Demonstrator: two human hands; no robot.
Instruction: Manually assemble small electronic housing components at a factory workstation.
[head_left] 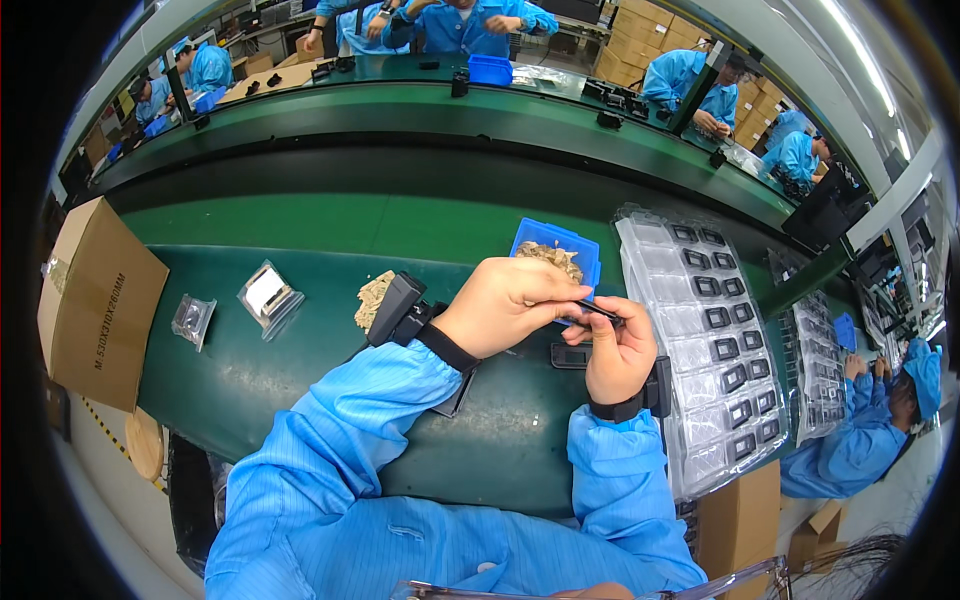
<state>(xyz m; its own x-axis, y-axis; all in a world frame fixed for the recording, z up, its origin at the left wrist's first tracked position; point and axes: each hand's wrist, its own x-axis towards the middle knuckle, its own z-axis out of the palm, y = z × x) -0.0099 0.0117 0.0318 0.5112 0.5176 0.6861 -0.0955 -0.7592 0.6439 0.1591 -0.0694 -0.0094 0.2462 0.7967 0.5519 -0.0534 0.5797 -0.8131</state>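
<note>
My left hand (515, 300) and my right hand (620, 350) meet over the green bench. Between their fingertips is a small, slim black part (600, 311), pinched by both hands; its exact kind is too small to make out. Just beyond the hands stands a blue bin (585, 245) heaped with small tan pieces (548, 257). A dark rectangular frame-like part (569, 356) lies beside my right hand, partly covered by it. Under my left wrist, a flat dark piece (455, 398) is mostly hidden. A loose pile of tan pieces (374, 297) lies left of my left wrist.
At right, a clear plastic tray (690, 400) holds rows of black frames. Two clear bags, one with small parts (194, 320) and one with a white item (268, 292), lie left. A cardboard box (105, 300) stands at the left edge. Co-workers in blue sit beyond and at right.
</note>
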